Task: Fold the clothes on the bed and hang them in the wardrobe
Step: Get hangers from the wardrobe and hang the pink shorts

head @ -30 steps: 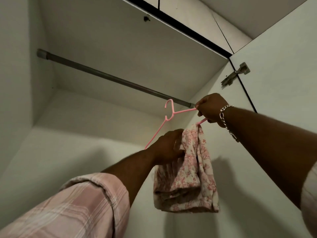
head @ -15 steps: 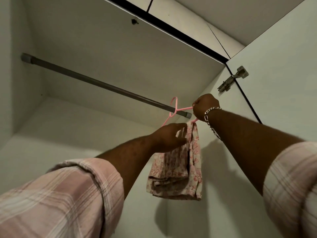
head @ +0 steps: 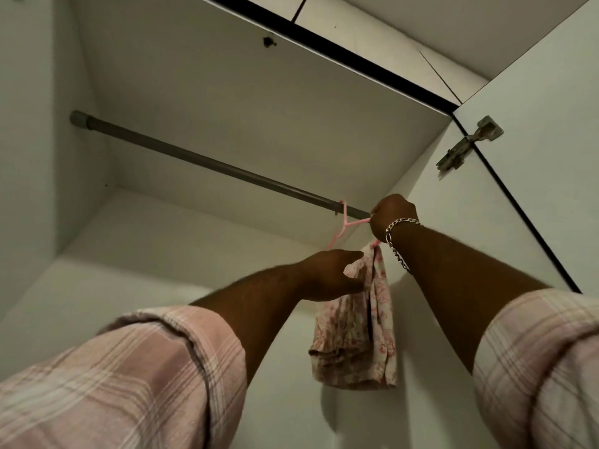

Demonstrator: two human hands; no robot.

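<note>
hook of the pink hanger (head: 343, 218) is over the rail (head: 207, 163) now, right at the rail's right end, close to the wardrobe's right side wall (head: 431, 196). right hand (head: 392, 215) is fisted round the hanger's arm, fingers curled tight on the plastic, prob to steady it so the hook seats and doesn't twist off. chain bracelet (head: 400, 236) on that wrist.

left hand (head: 330, 273) sits lower, against the folded floral cloth (head: 356, 328). fingers reach fwd mostly straight, thumb under, touching the fabric near the top. looks more like propping than a real pinch, likely to stop the cloth sliding off the hanger bar while the weight settles.

cloth hangs doubled over the hanger's lower bar, drooping down along the right side wall, bottom hem bunched.

container check: wardrobe compartment, w/ the top panel (head: 259, 102) above and the back wall (head: 162, 241) behind. only this one hanger on the rail, nothing else seen hanging along it. door hinge (head: 470, 144) at the top right edge, door open.

my guess: hang step nearly done for this piece, both hands just need to let go gently.
</note>
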